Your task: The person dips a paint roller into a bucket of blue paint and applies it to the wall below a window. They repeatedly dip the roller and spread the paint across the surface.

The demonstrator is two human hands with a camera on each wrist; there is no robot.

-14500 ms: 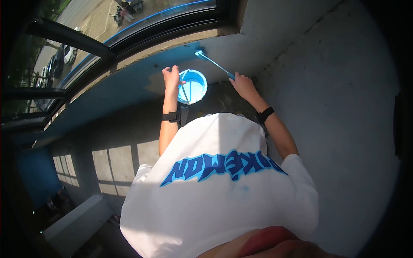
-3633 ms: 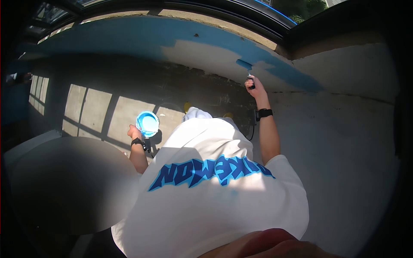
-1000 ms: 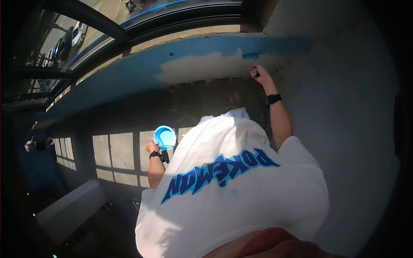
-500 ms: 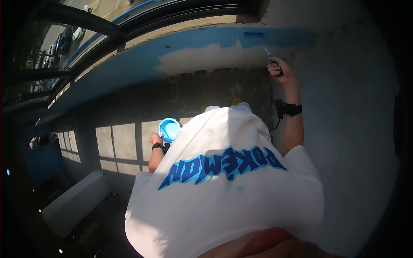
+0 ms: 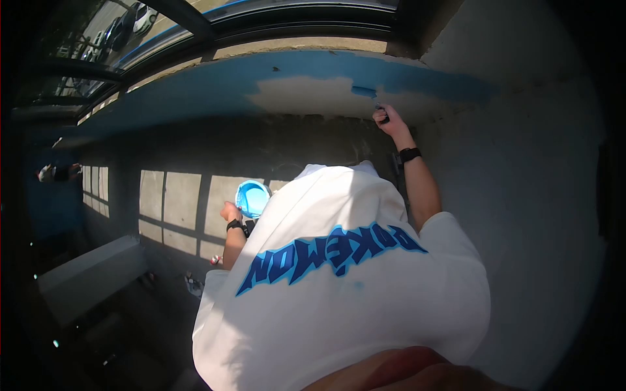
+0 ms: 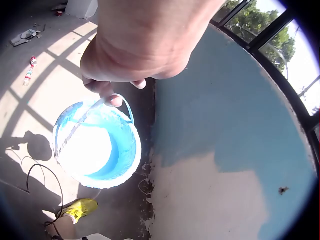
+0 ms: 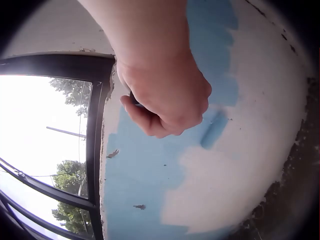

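My left hand [image 5: 229, 212] holds a paint bucket by its wire handle [image 6: 129, 107], fingers hooked round it. Light blue paint coats the bucket's inner wall [image 6: 129, 145], and bright paint lies at the bottom. My right hand [image 5: 390, 119] grips a paint roller's dark handle [image 5: 385, 118]. In the head view the blue roller head [image 5: 364, 91] lies on the wall, at the lower border of the fresh blue paint [image 5: 326, 65]. Below it shows an unpainted pale patch [image 5: 293, 94]. The right wrist view shows the roller head [image 7: 215, 129] partly behind my hand.
A dark-framed window [image 5: 313, 25] runs above the painted strip. A grey wall [image 5: 515, 195] stands on the right. Behind at the left are a white bench-like block [image 5: 91, 277] and another person [image 5: 59, 172]. A yellow shoe [image 6: 82, 207] stands below the bucket.
Over the last second the roller went up the wall, then came back down to the pale patch. Compared with much earlier, blue covers more wall. The bucket stays in my left hand.
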